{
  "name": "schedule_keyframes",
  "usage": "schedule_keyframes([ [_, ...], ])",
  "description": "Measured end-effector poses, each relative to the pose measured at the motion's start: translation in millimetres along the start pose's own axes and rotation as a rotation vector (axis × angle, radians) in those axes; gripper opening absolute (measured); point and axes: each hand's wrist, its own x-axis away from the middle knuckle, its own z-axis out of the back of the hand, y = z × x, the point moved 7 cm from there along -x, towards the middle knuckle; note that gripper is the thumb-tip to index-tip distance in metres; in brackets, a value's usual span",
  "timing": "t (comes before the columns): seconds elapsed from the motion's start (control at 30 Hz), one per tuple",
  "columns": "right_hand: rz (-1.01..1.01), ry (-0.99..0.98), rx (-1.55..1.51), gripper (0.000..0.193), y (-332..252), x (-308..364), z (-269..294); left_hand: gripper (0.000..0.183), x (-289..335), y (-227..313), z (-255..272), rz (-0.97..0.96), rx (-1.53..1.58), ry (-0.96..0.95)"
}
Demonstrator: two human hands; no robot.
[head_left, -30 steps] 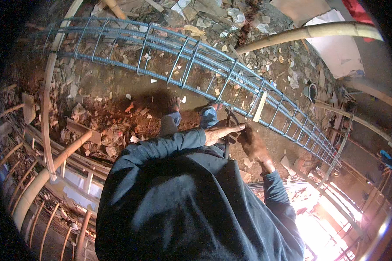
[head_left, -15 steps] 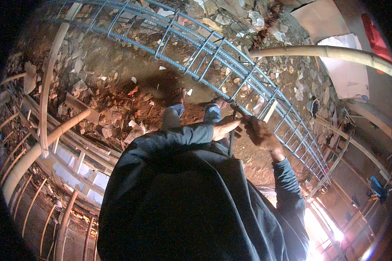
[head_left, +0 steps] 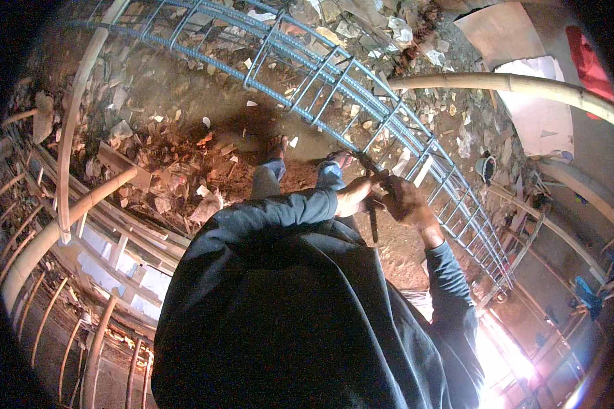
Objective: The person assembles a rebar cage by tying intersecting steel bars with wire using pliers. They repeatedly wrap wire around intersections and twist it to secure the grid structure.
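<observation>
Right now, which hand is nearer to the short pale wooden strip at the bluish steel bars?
Right. The right hand is just below the wooden strip in the picture; the left hand is farther off, to its lower left.

Hands (head_left: 406, 202) partly hide a seemingly metal tool (head_left: 374, 226); the rebar cage (head_left: 318, 121) is cropped above.

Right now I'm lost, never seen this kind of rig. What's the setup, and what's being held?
No machine: these are a person's bare hands, seen from above by a wide fisheye camera worn on the head, so straight edges bend. The right hand grips a dark tool; the left hand meets it there, its grip partly hidden. Beyond them stretches a blue rebar cage, with littered ground visible through it. A bamboo pole lies at upper right.
</observation>
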Motion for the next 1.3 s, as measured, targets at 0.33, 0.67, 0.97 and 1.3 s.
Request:
schedule_keyframes([
  [0.33,-0.193,0.437,-0.349,0.047,49.2,39.1,-70.2,0.042,-11.3,-14.3,17.5,0.09,-0.273,0.144],
  [0.67,-0.672,0.273,-0.618,0.058,106.3,19.1,-191.0,0.055,0.1,-7.5,47.7,0.113,-0.685,0.191],
  [0.97,-0.271,0.866,-0.466,0.026,88.5,-10.1,-214.3,0.041,42.0,114.9,15.7,-0.945,-1.378,0.448],
  [1.3,-0.413,0.739,-0.692,0.021,86.2,-8.0,-214.4,0.125,-71.9,163.2,11.3,0.337,-1.898,0.332],
])
